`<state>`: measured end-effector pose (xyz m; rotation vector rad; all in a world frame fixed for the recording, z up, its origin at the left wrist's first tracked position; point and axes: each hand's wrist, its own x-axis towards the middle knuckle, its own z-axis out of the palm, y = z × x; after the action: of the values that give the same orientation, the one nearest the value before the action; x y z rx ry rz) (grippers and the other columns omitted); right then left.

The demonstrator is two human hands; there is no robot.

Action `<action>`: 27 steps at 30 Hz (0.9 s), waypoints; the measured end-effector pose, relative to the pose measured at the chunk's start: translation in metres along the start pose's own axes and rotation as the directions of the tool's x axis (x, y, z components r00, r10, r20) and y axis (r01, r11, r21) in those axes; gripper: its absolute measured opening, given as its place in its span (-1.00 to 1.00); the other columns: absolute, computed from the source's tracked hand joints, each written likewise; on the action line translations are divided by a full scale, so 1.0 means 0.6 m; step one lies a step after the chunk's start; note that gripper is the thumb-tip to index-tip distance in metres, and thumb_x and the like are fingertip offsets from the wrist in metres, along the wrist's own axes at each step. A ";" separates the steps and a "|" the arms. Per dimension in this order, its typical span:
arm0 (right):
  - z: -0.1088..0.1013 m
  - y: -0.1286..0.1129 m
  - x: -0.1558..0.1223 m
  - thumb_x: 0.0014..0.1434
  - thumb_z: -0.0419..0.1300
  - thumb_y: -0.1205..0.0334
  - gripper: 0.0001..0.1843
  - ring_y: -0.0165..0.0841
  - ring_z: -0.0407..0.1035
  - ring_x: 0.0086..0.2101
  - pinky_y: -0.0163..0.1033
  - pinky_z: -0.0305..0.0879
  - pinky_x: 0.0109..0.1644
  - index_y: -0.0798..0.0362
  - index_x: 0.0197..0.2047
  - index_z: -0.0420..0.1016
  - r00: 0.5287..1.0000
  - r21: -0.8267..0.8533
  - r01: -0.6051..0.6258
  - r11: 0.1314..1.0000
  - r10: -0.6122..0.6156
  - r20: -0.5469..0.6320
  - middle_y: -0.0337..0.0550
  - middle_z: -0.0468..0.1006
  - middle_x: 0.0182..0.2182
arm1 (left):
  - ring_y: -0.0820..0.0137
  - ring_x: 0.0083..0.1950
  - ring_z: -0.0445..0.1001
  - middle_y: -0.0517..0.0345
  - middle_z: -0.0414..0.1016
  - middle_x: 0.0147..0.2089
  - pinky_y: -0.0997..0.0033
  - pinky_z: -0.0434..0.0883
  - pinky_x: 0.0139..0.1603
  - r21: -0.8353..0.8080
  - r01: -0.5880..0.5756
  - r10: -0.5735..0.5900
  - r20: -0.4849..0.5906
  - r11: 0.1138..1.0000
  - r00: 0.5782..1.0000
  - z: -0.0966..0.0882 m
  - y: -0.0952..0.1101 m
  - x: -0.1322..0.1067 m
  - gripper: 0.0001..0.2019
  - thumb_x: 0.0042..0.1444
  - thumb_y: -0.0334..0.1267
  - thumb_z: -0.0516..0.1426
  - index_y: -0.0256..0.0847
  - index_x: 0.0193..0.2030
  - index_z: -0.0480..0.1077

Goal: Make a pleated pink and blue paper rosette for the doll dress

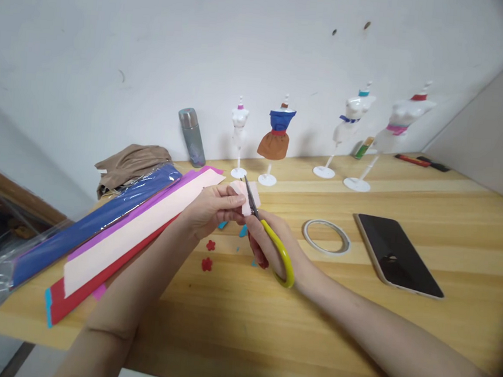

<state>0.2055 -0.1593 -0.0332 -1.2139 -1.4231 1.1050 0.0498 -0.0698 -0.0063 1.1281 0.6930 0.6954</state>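
Observation:
Between the fingertips of my left hand (218,209) is a small piece of pale pink paper (239,191). My right hand (273,243) grips yellow-handled scissors (287,261), whose dark blades lie across the paper, pointing up and away. Whether the blades are fully closed is hard to make out. Below the hands, two red flower cutouts (207,264) lie on the wooden table, with small blue scraps (243,230) close by. Part of the scissors' handles is hidden by my right fingers.
Long crepe paper sheets (142,234) and a plastic-wrapped blue pack (94,224) lie at left, by brown cloth (132,166) and a flask (192,137). Several mini mannequins stand behind, one in a blue and brown dress (278,135). Rightward are a tape roll (327,237) and a tablet (398,254).

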 end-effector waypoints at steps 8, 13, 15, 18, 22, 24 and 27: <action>0.006 0.006 0.001 0.25 0.11 -0.43 -0.44 -0.38 0.19 -0.72 -0.26 0.15 -0.64 -0.08 -0.39 0.26 0.999 -0.010 -0.026 1.000 0.026 -0.020 -0.35 0.29 -0.71 | 0.43 -0.41 0.57 0.06 0.62 -0.41 0.42 0.53 -0.29 0.002 -0.008 0.008 -0.011 1.000 1.000 -0.002 -0.002 0.000 -0.59 -0.19 -0.17 0.55 -0.35 -0.41 0.47; 0.010 0.012 0.002 0.24 0.10 -0.45 -0.43 -0.41 0.16 -0.76 -0.28 0.13 -0.69 -0.08 -0.35 0.28 0.999 0.021 -0.032 0.999 0.033 -0.021 -0.38 0.28 -0.73 | 0.42 -0.41 0.57 0.04 0.62 -0.40 0.39 0.55 -0.26 0.020 -0.029 0.029 0.010 0.999 1.000 -0.004 -0.006 0.003 -0.63 -0.14 -0.17 0.52 -0.36 -0.38 0.51; 0.011 0.013 0.002 0.25 0.09 -0.45 -0.43 -0.41 0.14 -0.77 -0.29 0.12 -0.71 -0.07 -0.34 0.29 0.999 0.034 -0.046 0.998 0.046 -0.016 -0.39 0.28 -0.73 | 0.43 -0.42 0.57 0.06 0.62 -0.41 0.40 0.55 -0.28 0.015 -0.034 0.033 0.015 0.999 0.999 -0.004 -0.006 0.003 -0.63 -0.15 -0.15 0.53 -0.35 -0.39 0.52; 0.012 0.013 0.001 0.26 0.11 -0.41 -0.45 -0.43 0.12 -0.78 -0.31 0.10 -0.72 -0.08 -0.36 0.25 0.999 0.034 -0.048 0.998 0.048 -0.012 -0.41 0.26 -0.74 | 0.44 -0.43 0.55 0.07 0.61 -0.41 0.42 0.54 -0.30 0.011 -0.027 0.026 0.010 1.000 1.000 -0.002 -0.004 0.003 -0.60 -0.20 -0.13 0.55 -0.34 -0.40 0.52; 0.013 0.013 0.000 0.30 0.12 -0.33 -0.50 -0.45 0.13 -0.78 -0.33 0.11 -0.71 -0.08 -0.38 0.23 0.999 0.032 -0.033 0.999 0.033 -0.010 -0.42 0.27 -0.74 | 0.43 -0.40 0.56 0.08 0.61 -0.41 0.43 0.52 -0.30 0.000 -0.022 0.022 0.009 1.000 1.000 0.001 -0.002 0.003 -0.56 -0.24 -0.10 0.57 -0.35 -0.39 0.54; 0.014 0.013 0.000 0.30 0.13 -0.31 -0.52 -0.45 0.12 -0.79 -0.34 0.11 -0.71 -0.07 -0.35 0.28 0.999 0.037 -0.037 0.999 0.038 -0.019 -0.43 0.27 -0.74 | 0.42 -0.40 0.56 0.08 0.61 -0.41 0.42 0.51 -0.30 0.005 -0.016 0.015 0.011 1.000 1.000 -0.001 -0.003 0.002 -0.58 -0.23 -0.11 0.56 -0.34 -0.39 0.53; 0.013 0.011 0.001 0.28 0.14 -0.31 -0.52 -0.45 0.12 -0.79 -0.34 0.10 -0.73 -0.04 -0.30 0.36 0.997 0.060 -0.074 0.995 0.076 -0.017 -0.44 0.26 -0.76 | 0.40 -0.37 0.56 0.05 0.62 -0.38 0.38 0.49 -0.25 0.033 -0.020 0.020 0.020 0.999 1.000 -0.010 -0.003 0.003 -0.65 -0.13 -0.16 0.52 -0.33 -0.40 0.52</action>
<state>0.1987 -0.1588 -0.0412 -1.2409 -1.3303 1.1758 0.0463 -0.0657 -0.0098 1.1721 0.6799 0.6913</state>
